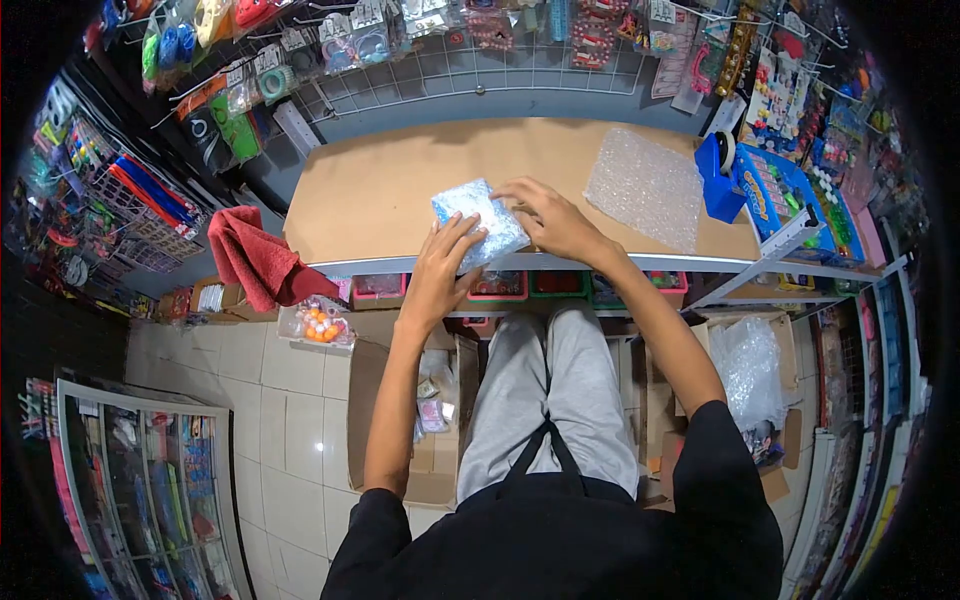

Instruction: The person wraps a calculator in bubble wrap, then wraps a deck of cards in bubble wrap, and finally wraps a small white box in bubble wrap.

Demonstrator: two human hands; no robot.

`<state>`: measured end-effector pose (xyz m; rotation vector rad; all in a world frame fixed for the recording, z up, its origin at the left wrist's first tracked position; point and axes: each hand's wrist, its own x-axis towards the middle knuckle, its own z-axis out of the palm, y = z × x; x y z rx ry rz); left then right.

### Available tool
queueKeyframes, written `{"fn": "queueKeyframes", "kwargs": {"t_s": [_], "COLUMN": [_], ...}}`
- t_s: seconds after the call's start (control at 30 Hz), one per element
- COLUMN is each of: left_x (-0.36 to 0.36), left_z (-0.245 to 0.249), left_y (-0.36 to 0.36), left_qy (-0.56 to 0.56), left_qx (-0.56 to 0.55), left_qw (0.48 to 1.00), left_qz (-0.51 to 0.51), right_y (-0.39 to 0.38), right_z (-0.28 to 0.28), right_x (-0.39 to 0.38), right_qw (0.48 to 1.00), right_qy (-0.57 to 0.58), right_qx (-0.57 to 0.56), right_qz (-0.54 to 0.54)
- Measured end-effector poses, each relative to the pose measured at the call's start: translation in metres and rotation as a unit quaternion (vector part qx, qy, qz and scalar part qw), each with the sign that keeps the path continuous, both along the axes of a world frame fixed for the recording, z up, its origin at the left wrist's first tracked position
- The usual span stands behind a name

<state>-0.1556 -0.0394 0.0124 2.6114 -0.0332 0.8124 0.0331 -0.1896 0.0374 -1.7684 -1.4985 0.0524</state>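
Note:
A small package in bubble wrap (480, 213), whitish with blue showing through, lies at the front edge of the wooden tabletop (400, 165). My left hand (440, 262) rests over its left and lower side, fingers spread on the wrap and thumb at its lower edge. At its upper right side is my right hand (550, 222), with bent fingers reaching to the package's edge. The right fingertips touch or nearly touch the wrap; what they pinch, if anything, is too small to tell. A flat sheet of bubble wrap (645, 188) lies to the right.
A blue tape dispenser (720, 178) stands at the table's right end, beside a blue box of goods (780, 200). A red cloth (255, 260) hangs at the left corner. Below are cardboard boxes (435, 487); wrapped goods hang behind on a wire grid (480, 90).

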Motion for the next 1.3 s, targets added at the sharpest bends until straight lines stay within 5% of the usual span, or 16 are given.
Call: {"fn": "queueKeyframes", "kwargs": {"t_s": [0.23, 0.43, 0.53, 0.57, 0.6, 0.7, 0.8, 0.87, 1.03, 1.13, 1.17, 1.3], "left_x": [-0.013, -0.052, -0.076, -0.084, -0.102, -0.131, -0.164, -0.206, -0.317, -0.339, -0.342, -0.336], "left_z": [-0.011, 0.013, 0.024, 0.029, 0.033, 0.008, -0.073, -0.161, -0.353, -0.403, -0.416, -0.441], "left_y": [0.003, -0.013, -0.024, -0.036, -0.044, -0.061, -0.067, -0.062, -0.082, -0.093, -0.092, -0.086], "left_qy": [-0.028, -0.085, -0.187, -0.213, -0.181, -0.143, -0.173, -0.199, -0.287, -0.245, -0.219, -0.206], "left_qx": [0.042, 0.063, -0.155, -0.275, -0.302, -0.551, -0.655, -0.714, -0.827, -0.782, -0.786, -0.779], "left_qw": [0.999, 0.993, 0.964, 0.932, 0.936, 0.818, 0.711, 0.624, 0.375, 0.403, 0.378, 0.415], "left_qz": [-0.013, -0.056, -0.112, -0.102, -0.010, 0.084, 0.188, 0.246, 0.306, 0.408, 0.437, 0.422], "right_y": [-0.015, -0.031, -0.029, -0.025, -0.027, -0.019, -0.003, -0.014, -0.088, -0.138, -0.160, -0.188], "right_z": [0.006, 0.021, 0.029, 0.021, 0.028, -0.005, -0.088, -0.138, -0.172, -0.181, -0.194, -0.174], "right_x": [-0.007, -0.029, -0.053, -0.070, -0.092, -0.149, -0.190, -0.207, -0.184, -0.149, -0.133, -0.114], "right_qw": [0.985, 0.963, 0.967, 0.958, 0.959, 0.890, 0.842, 0.882, 0.866, 0.856, 0.888, 0.823], "right_qy": [-0.133, -0.238, -0.078, 0.093, 0.142, 0.421, 0.522, 0.452, 0.434, 0.446, 0.380, 0.499], "right_qx": [-0.088, -0.006, 0.082, 0.080, 0.042, -0.048, -0.088, -0.075, -0.234, -0.261, -0.256, -0.245], "right_qz": [0.066, 0.127, 0.228, 0.258, 0.241, 0.168, 0.107, 0.111, 0.082, -0.016, -0.030, -0.116]}}
